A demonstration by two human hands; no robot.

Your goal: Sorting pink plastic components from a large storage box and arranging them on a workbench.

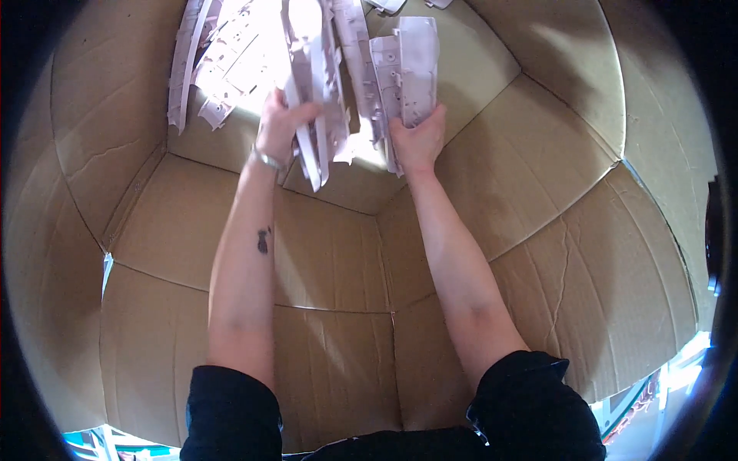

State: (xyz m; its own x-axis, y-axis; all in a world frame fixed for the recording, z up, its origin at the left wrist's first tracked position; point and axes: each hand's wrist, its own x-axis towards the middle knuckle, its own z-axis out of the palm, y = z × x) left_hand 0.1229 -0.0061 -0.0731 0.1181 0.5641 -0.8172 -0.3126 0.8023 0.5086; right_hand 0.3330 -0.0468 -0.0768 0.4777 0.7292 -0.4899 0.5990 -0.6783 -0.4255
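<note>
Both my arms reach down into a deep cardboard box. My left hand (277,134) is closed round the edge of some long, narrow white plastic panels (332,92), held tilted, with ribs and small clips along them. My right hand (420,144) grips the near end of another white plastic panel (418,65), its thumb toward the left. A shorter-looking panel (387,65) lies against that one on its left side. Some of my fingers are hidden behind the panels, and I cannot tell exactly how many pieces each hand holds.
More white plastic panels (231,73) lie at the far left of the box floor, partly washed out by glare. Small white pieces (387,4) show at the far edge. Creased cardboard walls (584,253) surround my arms, and the near wall (330,361) rises below them.
</note>
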